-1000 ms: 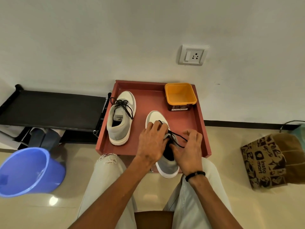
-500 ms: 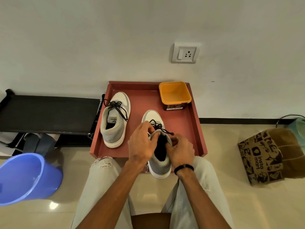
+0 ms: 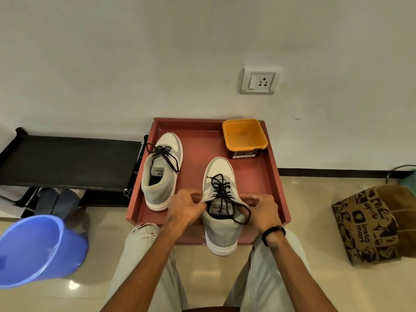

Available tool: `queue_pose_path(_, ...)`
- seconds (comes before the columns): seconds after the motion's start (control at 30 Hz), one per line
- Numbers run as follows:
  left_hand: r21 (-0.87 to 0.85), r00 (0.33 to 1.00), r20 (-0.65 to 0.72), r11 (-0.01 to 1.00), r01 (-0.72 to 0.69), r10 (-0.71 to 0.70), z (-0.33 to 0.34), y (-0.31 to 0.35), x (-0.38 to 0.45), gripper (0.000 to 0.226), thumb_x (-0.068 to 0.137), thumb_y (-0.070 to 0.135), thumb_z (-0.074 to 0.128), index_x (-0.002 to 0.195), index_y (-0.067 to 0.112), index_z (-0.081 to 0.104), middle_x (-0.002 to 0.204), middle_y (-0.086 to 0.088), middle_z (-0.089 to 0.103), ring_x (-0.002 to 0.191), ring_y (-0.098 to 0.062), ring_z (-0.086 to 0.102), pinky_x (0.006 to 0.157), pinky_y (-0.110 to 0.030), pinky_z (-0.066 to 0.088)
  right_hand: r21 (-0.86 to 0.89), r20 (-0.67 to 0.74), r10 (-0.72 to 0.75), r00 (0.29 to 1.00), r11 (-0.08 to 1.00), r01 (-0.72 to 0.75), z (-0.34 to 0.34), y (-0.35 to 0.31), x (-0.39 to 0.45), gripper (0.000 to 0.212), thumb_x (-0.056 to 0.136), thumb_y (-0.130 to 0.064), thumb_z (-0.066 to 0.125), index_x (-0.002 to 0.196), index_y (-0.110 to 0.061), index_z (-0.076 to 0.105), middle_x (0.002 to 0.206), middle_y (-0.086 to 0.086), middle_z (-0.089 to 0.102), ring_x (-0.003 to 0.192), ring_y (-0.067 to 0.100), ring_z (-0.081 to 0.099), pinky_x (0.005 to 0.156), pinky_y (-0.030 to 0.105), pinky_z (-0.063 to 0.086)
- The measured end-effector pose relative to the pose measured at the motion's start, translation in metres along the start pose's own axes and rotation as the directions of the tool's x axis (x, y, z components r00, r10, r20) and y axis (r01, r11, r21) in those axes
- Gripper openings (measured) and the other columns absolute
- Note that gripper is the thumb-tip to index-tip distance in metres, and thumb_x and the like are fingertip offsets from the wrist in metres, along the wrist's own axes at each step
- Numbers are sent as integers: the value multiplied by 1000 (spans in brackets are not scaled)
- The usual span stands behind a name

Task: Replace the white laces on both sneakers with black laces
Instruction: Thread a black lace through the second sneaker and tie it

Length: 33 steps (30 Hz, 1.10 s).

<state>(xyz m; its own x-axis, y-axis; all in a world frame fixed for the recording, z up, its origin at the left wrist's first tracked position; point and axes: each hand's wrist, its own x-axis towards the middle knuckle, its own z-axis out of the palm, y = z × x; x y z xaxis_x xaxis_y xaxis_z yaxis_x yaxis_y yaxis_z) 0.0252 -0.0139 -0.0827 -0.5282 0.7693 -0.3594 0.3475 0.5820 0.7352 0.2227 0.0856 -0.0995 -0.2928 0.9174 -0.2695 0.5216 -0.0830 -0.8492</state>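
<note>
Black laces (image 3: 221,192) already run through both sneakers. The near sneaker (image 3: 221,212) sits at the front edge of the red tray (image 3: 273,176), its heel hanging over; the far sneaker (image 3: 161,171) lies to its left. The left hand (image 3: 185,210) and the right hand (image 3: 263,211) hold the collar on each side, fingers curled around it. I think the loose lace ends may slip out, or the shoe may tip off the edge. Around are an orange tub (image 3: 244,137), a blue bucket (image 3: 33,251), a paper bag (image 3: 369,224) and a glossy tile floor (image 3: 315,255).

The room is bright and soft, with small shadows. A shiny spot glows on the floor (image 3: 73,284) at the lower left. The picture's edges bend outward.
</note>
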Motion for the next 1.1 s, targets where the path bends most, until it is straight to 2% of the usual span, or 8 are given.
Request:
queue_pose_path(0.1,-86,998,64,996,33,-27,-5,-5,2,40,87,5,72,125,17,73,112,3,76,79,-3,71,55,-24,60,57,70,35,997,998,-39,-3,1,7,24,77,-9,89,96,-20,81,84,-4,79,79,9,76,63,24,60)
queue_pose_path(0.17,-60,998,57,998,6,-3,-3,-6,3,41,84,10,77,124,21,73,111,5,77,82,-3,71,63,-28,63,76,67,63,996,995,-68,-3,5,8,25,77,-7,88,98,-17,82,88,0,80,84,14,77,71,30,63)
queue_pose_path(0.3,406,966,-117,899,-165,230,5,2,-6,46,77,38,84,105,33,49,100,14,61,88,-11,61,76,-37,58,2,32,-26,999,1000,26,6,11,0,28,78,-20,87,105,-25,81,91,-11,79,89,2,74,86,31,61)
queue_pose_path(0.4,633,886,-32,695,-340,463,19,14,-12,59,79,47,83,106,31,34,106,8,42,94,-13,44,82,-31,49,-81,8,-106,994,991,106,10,2,-11,34,82,-36,84,115,-31,75,101,-16,75,90,-2,70,80,23,59)
queue_pose_path(0.5,546,906,-60,773,-323,420,24,21,-8,54,84,33,80,119,28,38,116,2,50,106,-19,51,87,-35,51,-207,8,-265,964,943,261,12,-15,-19,24,89,-23,77,113,-26,73,100,-13,72,86,3,66,77,26,58)
queue_pose_path(0.63,221,995,5,970,-99,100,24,22,5,61,83,23,74,138,24,49,123,-5,64,110,-28,64,93,-43,56,-263,107,-310,945,907,328,4,-25,-12,31,89,-21,74,120,-21,72,115,-1,72,100,15,66,87,32,57)
queue_pose_path(0.8,352,971,-88,919,-179,222,35,25,7,44,94,22,63,137,26,51,121,-4,57,104,-34,65,88,-45,53,-364,204,-373,905,829,424,13,-30,-1,41,92,-30,67,133,-27,61,125,-4,63,110,18,62,89,24,50)
queue_pose_path(1.1,509,942,-6,812,-287,336,30,20,13,57,97,26,61,143,42,32,127,2,39,81,-30,68,75,-42,62,-675,344,-286,894,586,447,21,-37,18,47,98,-50,52,141,-42,38,129,1,39,106,25,56,81,40,59)
